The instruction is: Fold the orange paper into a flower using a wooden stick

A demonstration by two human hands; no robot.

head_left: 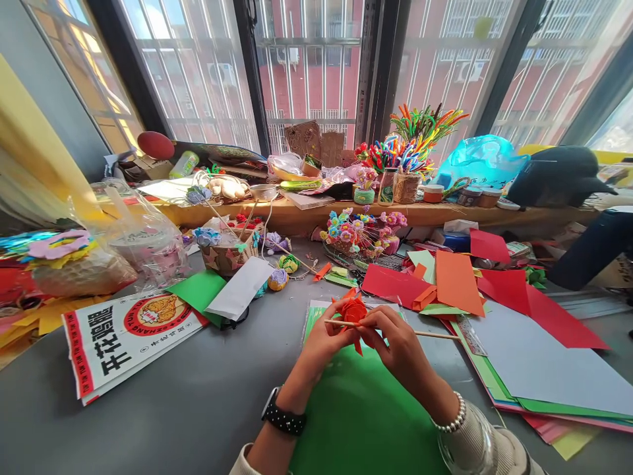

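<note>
The grey bench (163, 409) carries everything, its far half crowded with craft supplies so the near middle stays free for my hands. To my right a fan of coloured paper sheets (519, 330) — red, orange, green, pale grey — lies overlapped within reach, and on my left a printed white-and-red paper bag (119, 340) lies flat. Straight under my wrists the bright green paper sheet (356, 409) serves as a work mat. Over it I hold the folded orange paper flower (352, 309), raised off the bench just above the mat, threaded on a thin wooden skewer (435, 334) that runs level so the flower faces me. My left hand (324, 343) is closed, fingertips pinching the skewer at the flower's left; my right hand (395, 346) is closed too, pinching the petals and stick from the right — a two-sided grip that keeps the light paper from spinning.
</note>
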